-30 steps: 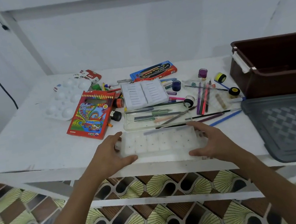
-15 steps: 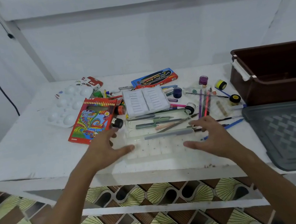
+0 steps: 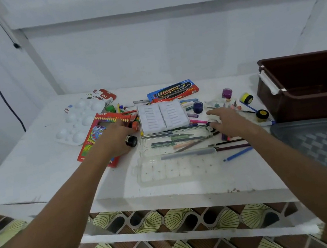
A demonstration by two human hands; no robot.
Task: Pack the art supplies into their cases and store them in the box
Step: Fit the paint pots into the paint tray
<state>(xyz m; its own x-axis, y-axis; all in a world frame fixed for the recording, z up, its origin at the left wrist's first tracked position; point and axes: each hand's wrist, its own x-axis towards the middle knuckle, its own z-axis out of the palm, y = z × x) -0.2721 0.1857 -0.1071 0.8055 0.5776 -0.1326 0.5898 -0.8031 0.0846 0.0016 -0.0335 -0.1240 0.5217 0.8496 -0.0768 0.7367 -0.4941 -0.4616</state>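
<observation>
A clear plastic case [image 3: 176, 170] lies open near the table's front edge, its far half [image 3: 177, 142] holding brushes and pencils. My left hand [image 3: 115, 141] hovers over the red coloured-pencil box [image 3: 94, 144], fingers relaxed, beside a black paint pot [image 3: 131, 141] and an orange one [image 3: 135, 125]. Fingers of my right hand [image 3: 227, 122] are stretched out above loose pencils [image 3: 231, 147], holding nothing. The empty brown box [image 3: 311, 87] stands at the right.
A grey lid [image 3: 324, 143] lies in front of the brown box. A white paint insert [image 3: 162, 116], a blue and red pen box [image 3: 172, 91], a white palette [image 3: 79, 121], purple pots [image 3: 227, 93] and yellow pots [image 3: 246, 98] crowd the table's middle and back.
Both hands have let go of the clear case at the front edge and moved forward, the left toward the paint pots, the right over the loose pencils.
</observation>
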